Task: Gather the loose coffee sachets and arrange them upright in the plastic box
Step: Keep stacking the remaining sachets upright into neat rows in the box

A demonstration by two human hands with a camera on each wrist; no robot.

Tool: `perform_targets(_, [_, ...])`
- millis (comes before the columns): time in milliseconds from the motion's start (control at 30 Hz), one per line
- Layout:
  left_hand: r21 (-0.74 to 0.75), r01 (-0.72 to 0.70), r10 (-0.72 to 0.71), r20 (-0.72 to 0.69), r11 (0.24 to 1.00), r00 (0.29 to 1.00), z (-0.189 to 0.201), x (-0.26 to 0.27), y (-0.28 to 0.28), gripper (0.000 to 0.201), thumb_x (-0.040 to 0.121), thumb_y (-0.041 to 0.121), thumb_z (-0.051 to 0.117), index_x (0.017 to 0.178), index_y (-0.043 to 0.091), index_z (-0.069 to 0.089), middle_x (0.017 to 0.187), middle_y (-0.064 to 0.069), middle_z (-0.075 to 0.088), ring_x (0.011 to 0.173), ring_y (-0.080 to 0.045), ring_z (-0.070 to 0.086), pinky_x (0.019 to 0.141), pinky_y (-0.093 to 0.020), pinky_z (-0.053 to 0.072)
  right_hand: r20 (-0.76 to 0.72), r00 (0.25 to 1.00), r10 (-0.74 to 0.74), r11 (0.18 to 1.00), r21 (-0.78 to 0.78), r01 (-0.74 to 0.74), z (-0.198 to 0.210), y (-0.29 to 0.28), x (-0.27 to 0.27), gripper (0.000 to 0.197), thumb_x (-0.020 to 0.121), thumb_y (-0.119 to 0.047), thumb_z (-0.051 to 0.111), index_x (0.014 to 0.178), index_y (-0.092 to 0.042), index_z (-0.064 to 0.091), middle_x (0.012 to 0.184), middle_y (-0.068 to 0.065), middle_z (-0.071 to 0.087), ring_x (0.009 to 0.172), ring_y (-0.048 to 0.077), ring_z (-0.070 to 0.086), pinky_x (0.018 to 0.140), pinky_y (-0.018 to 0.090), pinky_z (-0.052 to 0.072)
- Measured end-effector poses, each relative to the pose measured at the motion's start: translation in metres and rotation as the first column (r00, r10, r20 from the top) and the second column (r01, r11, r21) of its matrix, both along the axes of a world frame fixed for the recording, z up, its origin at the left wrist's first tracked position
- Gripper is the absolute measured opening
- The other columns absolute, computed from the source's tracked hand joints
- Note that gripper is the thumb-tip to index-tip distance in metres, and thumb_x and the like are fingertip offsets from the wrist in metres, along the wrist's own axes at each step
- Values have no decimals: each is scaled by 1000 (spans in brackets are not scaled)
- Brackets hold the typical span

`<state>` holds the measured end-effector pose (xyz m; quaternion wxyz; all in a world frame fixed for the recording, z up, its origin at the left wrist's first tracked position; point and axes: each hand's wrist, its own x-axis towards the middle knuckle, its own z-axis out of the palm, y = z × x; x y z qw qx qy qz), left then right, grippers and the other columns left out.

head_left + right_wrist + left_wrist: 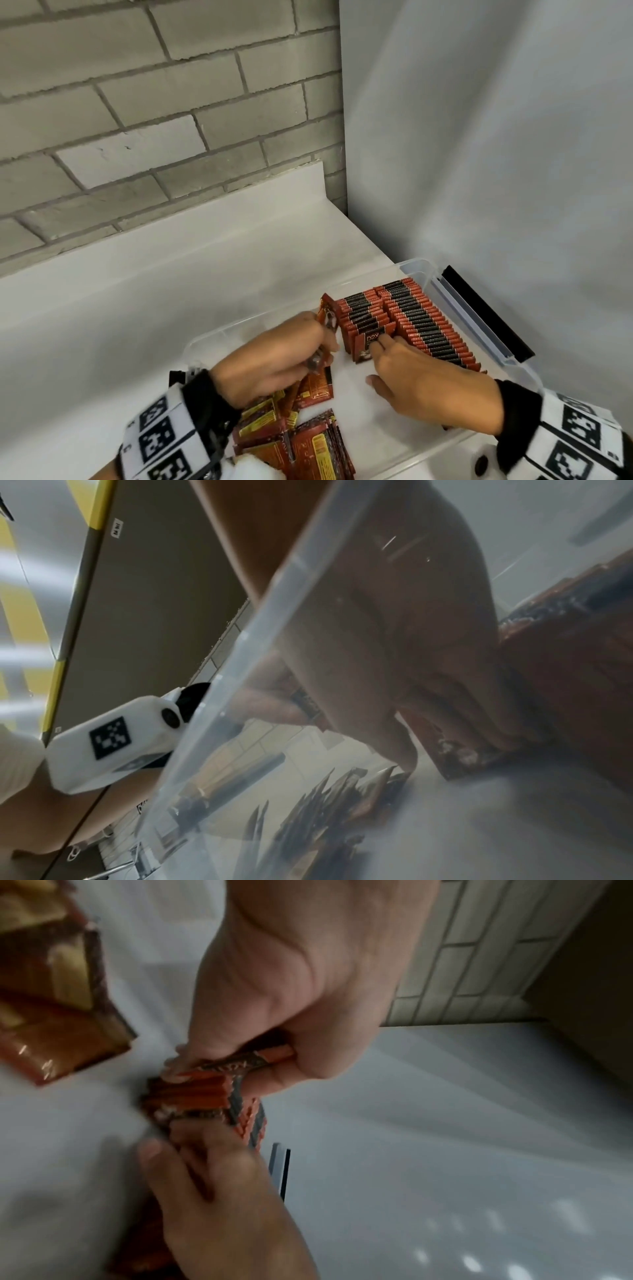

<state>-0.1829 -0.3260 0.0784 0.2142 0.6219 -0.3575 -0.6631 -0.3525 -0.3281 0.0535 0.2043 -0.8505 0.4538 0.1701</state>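
A clear plastic box (412, 266) holds two rows of upright red-and-black sachets (421, 318). My right hand (379, 343) reaches into the box, its straight fingers pressed against the front sachet (368, 346) of the shorter row and its thumb spread to the side. My left hand (325, 346) grips a small bunch of sachets (327, 317) just left of that row; the left wrist view shows the bunch (246, 1060) pinched between thumb and fingers. Loose sachets (301, 438) lie in a heap at the box's near-left end. The right wrist view looks through the box wall (274, 615).
The box sits on a white counter (154, 291) in a corner, with a grey brick wall (154, 102) behind and a white panel (496, 154) to the right. A black latch (486, 315) runs along the box's right side.
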Motion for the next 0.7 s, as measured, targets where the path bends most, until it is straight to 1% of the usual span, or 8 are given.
perform_targets(67, [22, -72, 74, -139, 997, 988, -5, -14, 0, 23, 87, -9, 49, 102, 7, 56, 101, -14, 58, 92, -22, 53, 81, -28, 44, -39, 999, 16, 1000, -19, -17, -3, 0, 3, 42, 103, -28, 35, 138, -6, 34, 137, 12, 38, 123, 25, 39, 107, 33, 31])
perform_targets(133, [23, -100, 103, -221, 995, 970, -7, -25, -1, 30, 87, -11, 44, 102, 8, 62, 101, -13, 66, 90, -19, 59, 74, -25, 46, -64, 998, 28, 999, -28, -30, -5, -1, 5, 43, 103, -28, 35, 141, -7, 32, 140, 11, 36, 126, 27, 36, 109, 34, 28])
perform_targets(200, [22, -144, 145, -222, 989, 964, -6, -31, -2, 32, 88, -12, 42, 98, 10, 62, 96, -10, 68, 84, -15, 60, 66, -22, 45, -71, 997, 38, 998, -38, -40, -6, -3, 4, 43, 103, -27, 34, 141, -7, 32, 140, 10, 36, 127, 27, 34, 110, 35, 26])
perform_targets(333, [52, -163, 171, -244, 985, 954, -7, -34, -1, 32, 88, -12, 42, 97, 10, 63, 92, -9, 67, 82, -16, 59, 68, -24, 45, -86, 995, 57, 996, -61, -63, -3, -9, 4, 39, 103, -23, 36, 137, -5, 39, 136, 12, 41, 124, 27, 35, 107, 33, 27])
perform_targets(400, [77, -173, 187, -248, 982, 951, -9, -34, -1, 32, 87, -12, 41, 96, 9, 64, 87, -7, 68, 78, -15, 59, 66, -23, 45, -83, 994, 70, 995, -58, -75, -1, -10, 5, 37, 103, -19, 36, 136, -4, 42, 135, 12, 43, 123, 27, 37, 106, 32, 28])
perform_targets(467, [112, -202, 225, -258, 973, 940, -11, -34, -2, 32, 87, -12, 41, 97, 8, 64, 84, -8, 69, 75, -15, 60, 65, -24, 45, -51, 997, 61, 997, -45, -63, 0, -11, 5, 35, 103, -20, 36, 133, -5, 45, 133, 12, 45, 122, 28, 40, 104, 32, 33])
perform_targets(600, [148, -205, 241, -292, 967, 926, -11, -34, -1, 35, 87, -13, 39, 107, 5, 62, 94, -13, 68, 81, -20, 61, 68, -27, 48, 51, 999, -14, 1000, 22, 13, -1, -12, 0, 30, 101, -23, 41, 125, -9, 53, 125, 10, 54, 113, 26, 54, 95, 32, 45])
perform_targets(700, [146, -212, 245, -275, 966, 930, -11, -32, -1, 33, 87, -12, 40, 101, 7, 63, 83, -8, 70, 74, -17, 62, 67, -26, 47, 73, 997, -26, 999, 46, 22, -1, -12, -2, 29, 101, -25, 41, 120, -9, 56, 120, 10, 57, 106, 27, 58, 91, 34, 49])
